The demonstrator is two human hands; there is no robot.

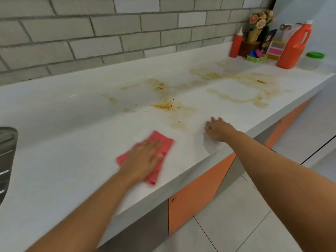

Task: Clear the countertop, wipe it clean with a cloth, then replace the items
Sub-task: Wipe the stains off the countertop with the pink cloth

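Observation:
My left hand (143, 157) lies flat on a folded pink cloth (164, 142), pressing it onto the white countertop (63, 142) near the front edge; the hand is blurred. My right hand (218, 130) rests palm down on the bare counter to the right of the cloth, fingers spread, holding nothing. Brown and yellow stains with dark specks (167, 106) spread across the counter beyond both hands, with a ring-shaped stain (236, 99) further right.
At the far right end stand an orange jug (294, 48), a red squeeze bottle (236, 44), a flower pot (258, 26), small coloured boxes (274, 50) and a green lid (315, 55). A metal sink edge (7, 151) is at the left. Orange cabinet doors (192, 197) sit below.

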